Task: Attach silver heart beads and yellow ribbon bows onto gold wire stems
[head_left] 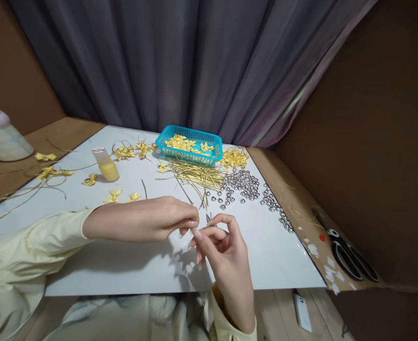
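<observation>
Over the near middle of the white board (131, 265), the fingertips of my two hands meet. My left hand (169, 220) comes in from the left, fingers bent down and pinched together; what they hold is hidden. Close against it, my right hand (226, 248) is closed in a pinch with its thumb at the left fingertips. Anything between these fingers is too small to make out. Just behind my right fingers shows a pointed metal tip (208, 217), mostly covered. Yellow ribbon bows (114, 195) lie beyond my left forearm.
Behind are a blue basket (217, 154) of yellow bows, gold wire strips (198, 174), silver beads (242, 182) and more bows (234, 157). A glue bottle (108, 169) stands left, near wired bows (47, 173). A tumbler (1, 135) is far left; black-handled scissors (347, 258) lie right.
</observation>
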`<action>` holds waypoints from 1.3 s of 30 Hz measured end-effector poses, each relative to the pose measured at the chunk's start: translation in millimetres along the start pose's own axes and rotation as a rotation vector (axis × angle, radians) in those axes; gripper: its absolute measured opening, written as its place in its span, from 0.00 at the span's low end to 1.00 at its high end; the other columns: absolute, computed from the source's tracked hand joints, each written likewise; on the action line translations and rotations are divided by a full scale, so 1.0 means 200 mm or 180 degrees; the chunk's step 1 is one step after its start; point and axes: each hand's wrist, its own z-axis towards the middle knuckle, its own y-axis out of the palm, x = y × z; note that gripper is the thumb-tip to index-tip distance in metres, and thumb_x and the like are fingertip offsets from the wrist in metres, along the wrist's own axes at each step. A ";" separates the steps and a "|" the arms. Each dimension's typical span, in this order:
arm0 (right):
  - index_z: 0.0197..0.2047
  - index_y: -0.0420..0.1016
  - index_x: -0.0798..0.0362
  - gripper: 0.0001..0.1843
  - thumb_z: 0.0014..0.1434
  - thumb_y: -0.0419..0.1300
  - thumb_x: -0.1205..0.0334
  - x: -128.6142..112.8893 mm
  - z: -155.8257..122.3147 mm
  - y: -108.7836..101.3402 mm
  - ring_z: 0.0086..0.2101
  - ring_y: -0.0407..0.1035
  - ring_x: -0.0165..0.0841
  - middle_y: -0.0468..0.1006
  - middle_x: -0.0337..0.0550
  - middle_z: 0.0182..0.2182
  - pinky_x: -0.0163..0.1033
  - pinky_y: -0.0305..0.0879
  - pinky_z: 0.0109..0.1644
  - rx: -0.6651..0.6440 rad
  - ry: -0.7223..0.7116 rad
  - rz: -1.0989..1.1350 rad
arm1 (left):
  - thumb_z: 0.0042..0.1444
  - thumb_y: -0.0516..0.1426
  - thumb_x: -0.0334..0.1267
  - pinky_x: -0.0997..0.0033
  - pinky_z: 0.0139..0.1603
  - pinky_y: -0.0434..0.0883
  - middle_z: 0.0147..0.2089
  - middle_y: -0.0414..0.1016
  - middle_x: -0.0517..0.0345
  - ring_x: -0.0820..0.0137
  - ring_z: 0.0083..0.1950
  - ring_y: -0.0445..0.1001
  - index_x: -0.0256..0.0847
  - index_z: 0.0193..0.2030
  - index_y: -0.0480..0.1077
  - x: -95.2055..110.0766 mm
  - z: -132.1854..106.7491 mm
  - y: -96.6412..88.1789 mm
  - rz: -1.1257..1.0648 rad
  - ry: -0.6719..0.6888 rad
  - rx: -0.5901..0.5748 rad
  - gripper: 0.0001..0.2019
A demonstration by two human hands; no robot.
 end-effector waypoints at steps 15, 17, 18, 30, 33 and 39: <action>0.38 0.59 0.50 0.13 0.61 0.63 0.60 0.00 0.00 -0.02 0.19 0.66 0.20 0.79 0.32 0.25 0.26 0.63 0.25 -0.0285 -0.0052 0.0250 | 0.69 0.42 0.45 0.76 0.37 0.64 0.35 0.72 0.59 0.72 0.35 0.71 0.40 0.39 0.67 0.00 0.00 0.00 -0.0565 -0.0210 0.0019 0.17; 0.38 0.59 0.50 0.13 0.61 0.63 0.60 0.00 0.00 -0.01 0.19 0.66 0.21 0.78 0.32 0.25 0.26 0.63 0.25 -0.0307 -0.0037 0.0268 | 0.69 0.43 0.44 0.76 0.35 0.63 0.33 0.72 0.60 0.73 0.34 0.70 0.40 0.39 0.68 0.00 0.00 0.01 -0.0550 -0.0202 0.0048 0.16; 0.38 0.59 0.50 0.14 0.61 0.63 0.59 0.00 0.00 -0.01 0.19 0.66 0.21 0.78 0.33 0.25 0.26 0.63 0.25 -0.0304 -0.0030 0.0269 | 0.69 0.44 0.44 0.77 0.34 0.63 0.32 0.71 0.60 0.73 0.33 0.70 0.39 0.38 0.67 0.00 0.00 0.01 -0.0539 -0.0170 0.0062 0.16; 0.40 0.69 0.51 0.12 0.58 0.65 0.56 0.00 0.01 0.00 0.21 0.63 0.24 0.78 0.37 0.25 0.29 0.60 0.25 -0.0098 -0.0017 -0.0202 | 0.68 0.43 0.39 0.74 0.31 0.60 0.30 0.68 0.59 0.72 0.30 0.67 0.39 0.34 0.63 -0.06 0.01 0.04 -0.0066 0.0093 0.0474 0.14; 0.37 0.75 0.52 0.08 0.59 0.64 0.56 0.00 0.02 0.00 0.23 0.64 0.25 0.78 0.39 0.25 0.31 0.60 0.26 -0.0070 -0.0037 -0.0514 | 0.67 0.43 0.36 0.73 0.31 0.61 0.30 0.68 0.57 0.70 0.31 0.67 0.39 0.34 0.63 -0.08 0.01 0.05 0.0162 0.0206 0.0574 0.13; 0.33 0.80 0.52 0.09 0.59 0.64 0.56 0.00 0.03 -0.01 0.21 0.59 0.25 0.78 0.38 0.23 0.32 0.56 0.25 -0.0077 -0.0076 -0.0653 | 0.67 0.43 0.34 0.74 0.32 0.61 0.30 0.69 0.57 0.71 0.32 0.66 0.39 0.32 0.62 -0.07 0.04 0.05 0.0296 0.0394 0.0649 0.14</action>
